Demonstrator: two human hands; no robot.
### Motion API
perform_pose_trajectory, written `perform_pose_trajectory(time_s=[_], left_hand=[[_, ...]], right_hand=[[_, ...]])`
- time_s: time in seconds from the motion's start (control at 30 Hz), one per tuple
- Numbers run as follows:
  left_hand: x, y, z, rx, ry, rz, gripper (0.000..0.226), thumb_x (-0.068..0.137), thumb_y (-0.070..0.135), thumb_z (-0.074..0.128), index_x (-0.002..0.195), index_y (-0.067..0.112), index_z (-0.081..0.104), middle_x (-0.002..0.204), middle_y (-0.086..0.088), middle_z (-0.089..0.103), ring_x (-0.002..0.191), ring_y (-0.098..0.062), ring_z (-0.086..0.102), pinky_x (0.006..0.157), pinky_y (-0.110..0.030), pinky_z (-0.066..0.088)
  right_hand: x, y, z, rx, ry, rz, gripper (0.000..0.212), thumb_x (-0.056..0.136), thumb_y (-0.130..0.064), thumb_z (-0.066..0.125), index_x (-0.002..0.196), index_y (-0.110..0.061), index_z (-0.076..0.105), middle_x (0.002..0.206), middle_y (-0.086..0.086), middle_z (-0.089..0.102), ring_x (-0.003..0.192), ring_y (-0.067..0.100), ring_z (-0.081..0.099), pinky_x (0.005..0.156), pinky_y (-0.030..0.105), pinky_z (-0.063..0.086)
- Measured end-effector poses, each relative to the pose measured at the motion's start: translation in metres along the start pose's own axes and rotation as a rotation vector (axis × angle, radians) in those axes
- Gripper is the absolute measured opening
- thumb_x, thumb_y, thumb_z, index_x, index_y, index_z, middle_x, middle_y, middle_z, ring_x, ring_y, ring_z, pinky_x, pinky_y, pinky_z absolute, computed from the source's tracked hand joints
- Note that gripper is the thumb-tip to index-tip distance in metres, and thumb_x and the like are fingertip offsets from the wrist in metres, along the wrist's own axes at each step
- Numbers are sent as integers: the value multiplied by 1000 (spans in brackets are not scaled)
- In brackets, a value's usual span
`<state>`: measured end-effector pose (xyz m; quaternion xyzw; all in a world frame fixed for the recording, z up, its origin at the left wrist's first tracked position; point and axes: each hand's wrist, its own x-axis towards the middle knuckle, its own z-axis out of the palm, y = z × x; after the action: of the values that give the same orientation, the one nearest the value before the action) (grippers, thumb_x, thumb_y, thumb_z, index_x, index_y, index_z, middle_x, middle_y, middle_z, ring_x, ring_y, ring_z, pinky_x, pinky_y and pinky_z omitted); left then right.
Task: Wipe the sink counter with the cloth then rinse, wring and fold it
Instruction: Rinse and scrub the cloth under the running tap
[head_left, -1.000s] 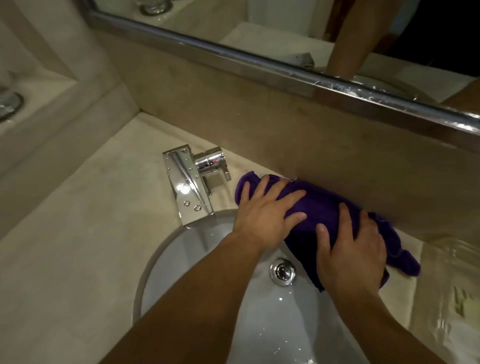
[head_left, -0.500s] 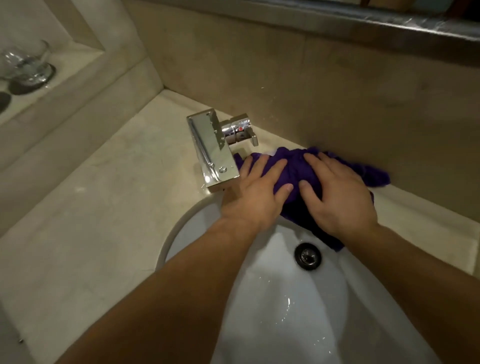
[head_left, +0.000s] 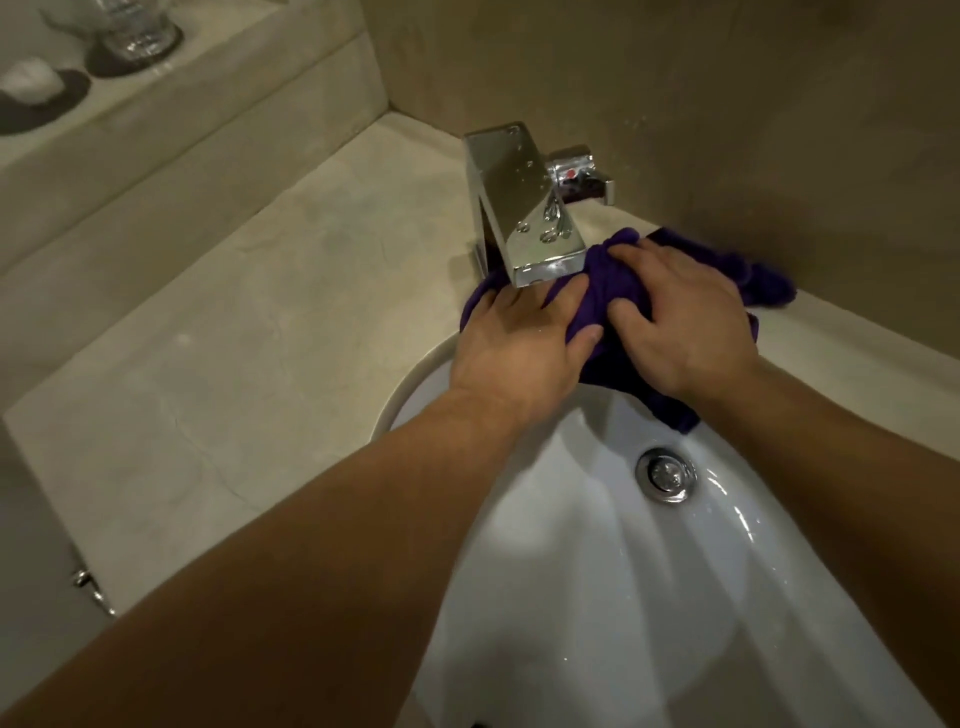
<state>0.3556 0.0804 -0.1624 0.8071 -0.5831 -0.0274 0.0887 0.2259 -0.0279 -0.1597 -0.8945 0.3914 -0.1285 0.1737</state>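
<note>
A purple cloth (head_left: 618, 291) lies bunched on the beige stone counter (head_left: 260, 322) behind the white sink basin (head_left: 597, 545), under and to the right of the chrome faucet (head_left: 524, 208). My left hand (head_left: 519, 343) presses flat on the cloth's left part, its fingertips reaching under the faucet spout. My right hand (head_left: 680, 317) presses on the cloth's right part, fingers spread and slightly bent over the folds. One end of the cloth trails right along the wall; a lower edge hangs over the basin rim.
The chrome drain (head_left: 666, 475) sits in the basin with water streaks around it. A raised ledge at the upper left carries a glass (head_left: 132, 26) and a white item on dark coasters. The beige wall (head_left: 727, 104) stands right behind the faucet.
Both hands have slid the cloth leftwards along the back of the counter, from right of the faucet to under its spout. The cloth is more bunched.
</note>
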Motion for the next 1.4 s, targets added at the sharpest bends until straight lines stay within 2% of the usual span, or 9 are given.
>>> perform_pose_trajectory(time_s=[0.1,0.3,0.67,0.8,0.9,1.1,1.27,1.33,1.4], left_hand=[[-6,-13,-2,-10,21,40,56,101,50,42,150,23,43,148,-5,51,131,-28,49,113,-41,37],[-16,-40,-8,-84,-37,90,57,103,48,40,154,23,37,160,-4,37,146,-25,32,122,-39,23],[-37,-68,-24,-193,-59,85,52,104,39,46,153,22,40,161,0,35,149,-20,27,122,-31,14],[-46,-77,-23,-208,-64,33,50,104,39,46,152,26,42,162,2,34,150,-18,27,124,-34,17],[-58,-78,-26,-234,-28,-13,46,102,35,50,148,26,48,158,3,41,146,-17,33,120,-29,21],[-96,-85,-34,-292,82,-107,33,99,23,56,131,19,64,133,4,61,123,-17,54,98,-22,35],[-104,-81,-44,-485,191,-236,23,98,25,57,117,26,71,106,8,71,96,-14,64,87,-30,49],[-102,-70,-48,-597,231,-259,21,99,29,57,115,28,71,103,10,71,94,-10,65,85,-30,52],[-94,-52,-55,-737,232,-293,18,99,35,56,111,31,70,98,15,72,92,-3,65,83,-25,53]], right_hand=[[0,-9,5,-6,-16,0,68,87,-48,35,150,-24,46,154,4,49,140,25,43,117,44,29],[-6,-25,15,-45,-14,-3,63,90,-48,37,149,-28,46,151,3,50,137,25,44,116,46,29],[-16,-64,26,11,26,-48,54,87,-41,42,134,-19,59,125,6,64,113,29,57,100,45,42],[-20,-80,31,49,-29,-43,58,89,-37,42,143,-18,53,138,6,59,127,26,50,112,42,34],[-24,-97,34,140,-85,3,52,98,-28,44,148,-20,49,153,5,47,140,25,37,119,38,23],[-30,-134,41,344,-178,-30,51,87,-27,37,133,-20,59,134,0,61,122,20,54,105,36,44],[-38,-138,32,376,-228,-16,35,98,-22,41,125,-19,62,115,4,66,103,21,58,83,31,44],[-45,-131,25,454,-243,48,28,100,-22,41,119,-21,61,105,2,67,92,17,60,73,28,46],[-52,-120,14,567,-161,173,22,100,-25,42,109,-23,63,93,-3,68,82,10,61,63,23,43]])
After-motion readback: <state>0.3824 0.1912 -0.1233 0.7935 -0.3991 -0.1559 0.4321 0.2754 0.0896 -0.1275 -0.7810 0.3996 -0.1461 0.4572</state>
